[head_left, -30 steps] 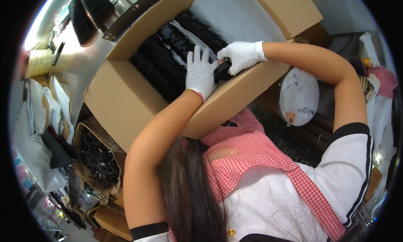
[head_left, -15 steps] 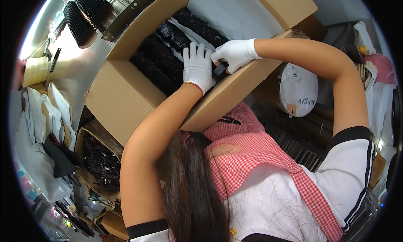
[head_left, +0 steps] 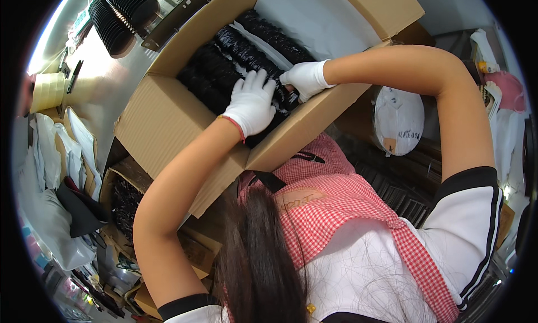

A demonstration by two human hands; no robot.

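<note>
An open cardboard box [head_left: 168,112] sits tilted in front of me, packed with long rows of thin, shiny black pieces [head_left: 246,48]. What kind of pieces they are I cannot make out. My left hand [head_left: 252,101], in a white glove, rests palm down over the rows near the box's front left, fingers spread. My right hand [head_left: 307,81], gloved too, reaches over the front wall from the right. Its fingers are curled round the near end of one row, where a bare fingertip shows. White paper [head_left: 259,38] lies between two rows.
A white sheet [head_left: 319,20] lines the box's far right part. Racked black plates [head_left: 112,28] and a pen [head_left: 74,76] lie on the metal table at left. Below stands a carton of dark scraps [head_left: 126,205]. A white-wrapped round package [head_left: 399,121] is at right.
My left hand has slid left and towards me, off the row beside my right hand. My right hand has shifted slightly, and more of that row's near end shows.
</note>
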